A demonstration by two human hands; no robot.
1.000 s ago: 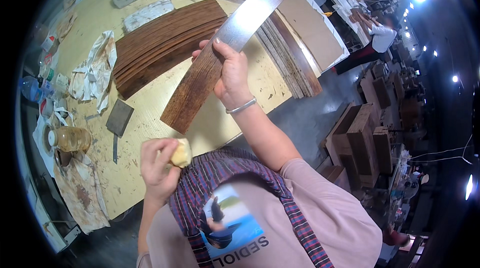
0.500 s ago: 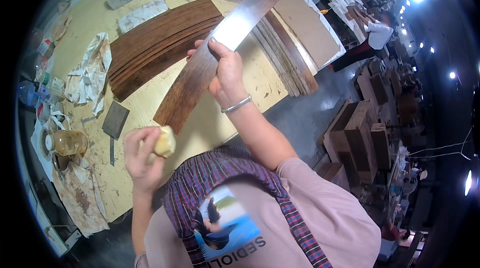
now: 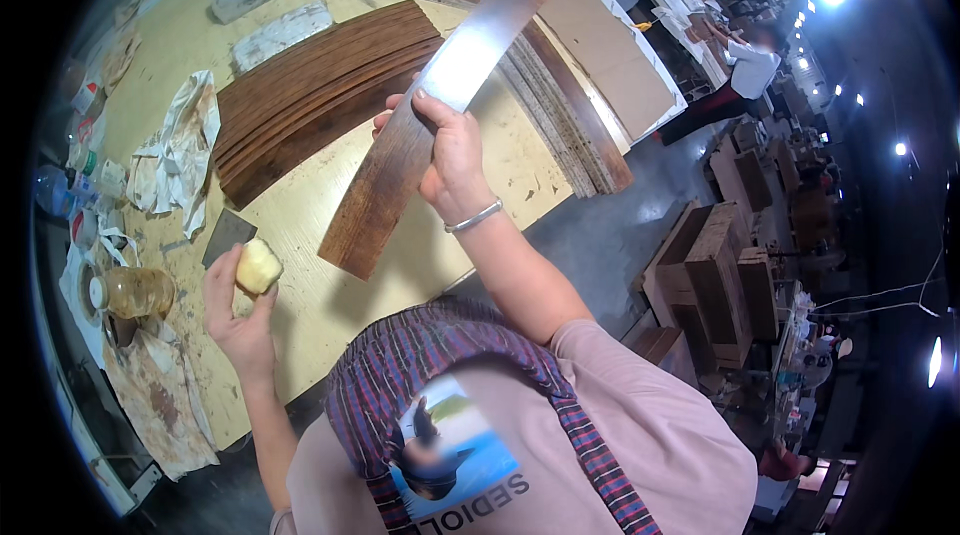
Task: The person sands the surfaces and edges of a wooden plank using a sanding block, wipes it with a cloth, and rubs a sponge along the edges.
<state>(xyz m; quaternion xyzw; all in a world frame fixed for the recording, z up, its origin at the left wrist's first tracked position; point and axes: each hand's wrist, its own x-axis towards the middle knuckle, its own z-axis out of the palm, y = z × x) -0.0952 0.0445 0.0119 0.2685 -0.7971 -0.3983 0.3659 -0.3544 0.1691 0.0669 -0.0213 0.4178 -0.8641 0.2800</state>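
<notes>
Tabletop (image 3: 505, 160) below the board (image 3: 402, 140): your R hand (image 3: 455, 155) clamps it, L hand (image 3: 240, 325) pinches pad (image 3: 259, 267) left of it; prob. best stroke evenly w/ grain.

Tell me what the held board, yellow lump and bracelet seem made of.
Held board: probably wood or veneer, brown with streaky grain; its glare suggests a smooth finish.
Yellow lump: perhaps sponge or wadded cloth, matte and rounded; unclear which.
Bracelet: likely metal, silvery sheen.

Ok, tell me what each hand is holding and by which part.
The right hand grips a wooden board near its middle, thumb on top; the left hand holds a pale yellow pad by its sides, between thumb and fingers.
</notes>
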